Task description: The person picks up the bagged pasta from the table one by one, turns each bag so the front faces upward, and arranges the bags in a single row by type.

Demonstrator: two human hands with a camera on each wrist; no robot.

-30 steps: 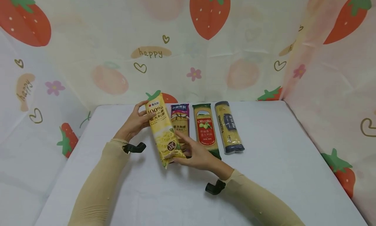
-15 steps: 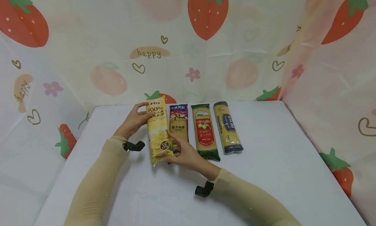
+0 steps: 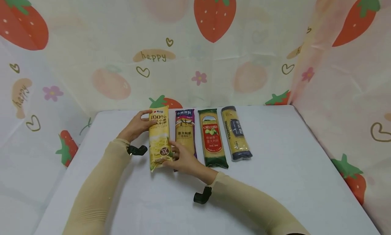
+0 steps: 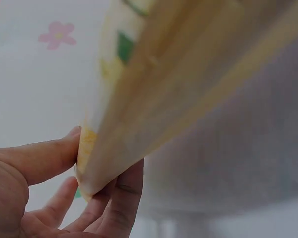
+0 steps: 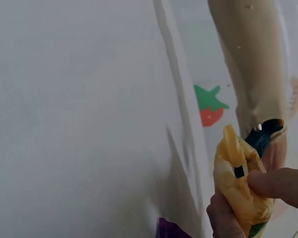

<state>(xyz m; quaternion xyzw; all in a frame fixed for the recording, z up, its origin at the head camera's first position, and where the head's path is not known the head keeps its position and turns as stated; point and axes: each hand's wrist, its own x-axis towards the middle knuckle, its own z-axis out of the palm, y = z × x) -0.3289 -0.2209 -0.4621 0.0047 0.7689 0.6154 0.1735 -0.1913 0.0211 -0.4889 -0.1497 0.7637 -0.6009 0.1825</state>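
Both hands hold a yellow pack of pasta (image 3: 159,135), upright in the head view. My left hand (image 3: 136,126) grips its upper left edge, thumb on the front. In the left wrist view, thumb and fingers pinch one end of the pack (image 4: 154,99), and pale strands show through its clear side. At the lower right corner my right hand (image 3: 187,162) pinches the pack; the right wrist view shows the thumb on its folded yellow end (image 5: 233,183). Just right of it lies a purple-topped pasta pack (image 3: 185,131), its lower part partly behind the right hand.
To the right lie a green-ended pasta pack with a red label (image 3: 212,136) and a slightly slanted pack with dark blue ends (image 3: 236,133). They rest on a white-covered table (image 3: 290,180). Strawberry-print cloth (image 3: 183,28) walls the back and sides.
The yellow pack has moved left off the purple-topped pack and turned from slanted to nearly straight. My right hand has travelled left with it; the left hand keeps its grip.
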